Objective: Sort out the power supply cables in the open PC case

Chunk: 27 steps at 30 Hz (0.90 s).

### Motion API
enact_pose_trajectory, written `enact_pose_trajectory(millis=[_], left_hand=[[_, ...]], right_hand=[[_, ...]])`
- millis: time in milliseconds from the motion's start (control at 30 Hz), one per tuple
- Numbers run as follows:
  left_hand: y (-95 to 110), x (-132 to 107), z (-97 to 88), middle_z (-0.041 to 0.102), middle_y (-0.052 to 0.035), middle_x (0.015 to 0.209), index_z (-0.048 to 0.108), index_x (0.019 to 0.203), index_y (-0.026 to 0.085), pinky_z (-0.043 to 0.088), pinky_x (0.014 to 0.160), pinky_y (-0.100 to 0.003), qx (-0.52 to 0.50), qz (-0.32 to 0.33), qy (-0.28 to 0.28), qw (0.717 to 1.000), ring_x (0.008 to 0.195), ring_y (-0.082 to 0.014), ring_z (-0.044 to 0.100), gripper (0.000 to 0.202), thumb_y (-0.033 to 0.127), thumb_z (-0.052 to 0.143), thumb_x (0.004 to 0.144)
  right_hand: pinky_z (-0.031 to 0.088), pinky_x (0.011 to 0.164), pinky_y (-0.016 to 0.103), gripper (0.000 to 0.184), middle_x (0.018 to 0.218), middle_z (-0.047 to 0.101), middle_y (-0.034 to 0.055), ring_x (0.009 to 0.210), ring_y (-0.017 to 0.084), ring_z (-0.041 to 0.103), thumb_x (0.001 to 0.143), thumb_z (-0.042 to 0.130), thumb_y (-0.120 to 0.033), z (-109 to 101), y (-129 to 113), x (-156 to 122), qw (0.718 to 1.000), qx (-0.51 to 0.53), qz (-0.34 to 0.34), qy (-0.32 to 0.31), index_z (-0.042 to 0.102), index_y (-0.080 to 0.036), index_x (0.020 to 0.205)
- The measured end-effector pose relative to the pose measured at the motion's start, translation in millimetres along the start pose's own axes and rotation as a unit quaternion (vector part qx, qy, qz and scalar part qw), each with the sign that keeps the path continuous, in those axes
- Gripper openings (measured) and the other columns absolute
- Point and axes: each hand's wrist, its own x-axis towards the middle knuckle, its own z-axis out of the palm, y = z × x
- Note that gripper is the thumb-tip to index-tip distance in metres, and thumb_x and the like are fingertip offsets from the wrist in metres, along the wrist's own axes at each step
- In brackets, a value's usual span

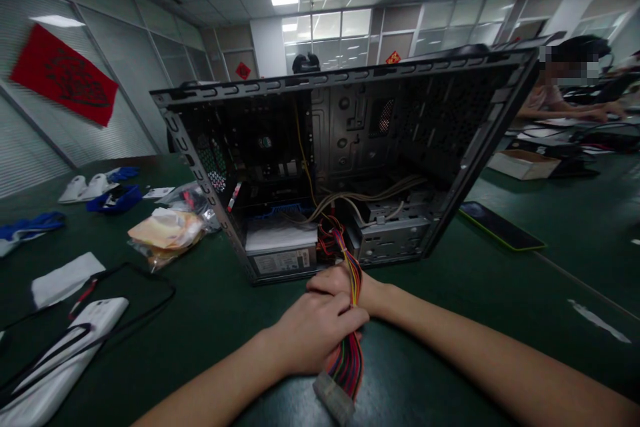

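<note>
An open black computer case (480, 140) stands on the green table with its inside facing me. From its lower middle, beside the silver power supply (280, 260), a bundle of coloured power cables (355, 273) runs out toward me. My left hand (315, 327) is closed round the bundle near its loose end, where a wide pale connector (334, 397) hangs below. Just behind it, my right hand (367, 290) lies against the same cables closer to the case. Its fingers are largely hidden behind the bundle and my left hand.
At left lie a plastic bag (170, 233), a blue tray (115, 199), gloves (33, 223), white paper (67, 279) and a white power strip (90, 340) with black cords. To the right are a dark flat pad (500, 225) and an open box (525, 163). A person sits beyond.
</note>
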Motion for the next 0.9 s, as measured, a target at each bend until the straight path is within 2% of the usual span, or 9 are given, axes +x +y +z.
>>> enact_pose_trajectory(millis=[200,367,533,900], left_hand=[[-1.7,0.1,1.3,0.062,-0.0035,0.088,0.056,0.106,0.02,0.047,0.064,-0.029,-0.001,0.005,0.015,1.0,0.076,-0.0192,0.062,0.019,0.036,0.048,0.098],[-6.9,-0.4,7.9,0.065,-0.0026,0.081,0.056,0.104,0.018,0.048,0.066,-0.029,-0.029,0.036,0.045,0.998,0.073,-0.0187,0.063,0.026,0.04,0.043,0.101],[-4.2,-0.3,5.5,0.065,-0.0025,0.08,0.056,0.103,0.018,0.048,0.066,-0.028,-0.031,0.024,0.034,0.999,0.073,-0.0185,0.064,0.02,0.036,0.047,0.099],[-2.6,1.2,3.6,0.066,-0.0034,0.08,0.057,0.104,0.017,0.047,0.065,-0.028,-0.029,0.022,0.035,0.999,0.073,-0.0191,0.064,0.023,0.039,0.051,0.097]], right_hand=[[0.042,0.065,0.026,0.014,0.083,0.067,0.0032,0.075,0.017,0.062,0.089,0.057,-0.025,-1.6,-0.1,0.8,1.0,-0.008,-0.004,-0.007,0.064,-0.015,0.094],[0.039,0.062,0.025,0.012,0.079,0.066,0.0015,0.072,0.015,0.06,0.089,0.057,-0.025,-3.6,-1.8,1.4,1.0,-0.02,-0.001,-0.01,0.064,-0.016,0.091],[0.038,0.062,0.024,0.013,0.079,0.066,0.0008,0.071,0.015,0.06,0.09,0.055,-0.026,-4.6,-3.5,1.2,1.0,-0.021,-0.001,-0.011,0.064,-0.017,0.092],[0.041,0.065,0.024,0.016,0.082,0.067,0.0013,0.073,0.015,0.061,0.088,0.056,-0.026,-2.0,-0.1,1.1,1.0,-0.016,-0.002,-0.012,0.065,-0.017,0.097]])
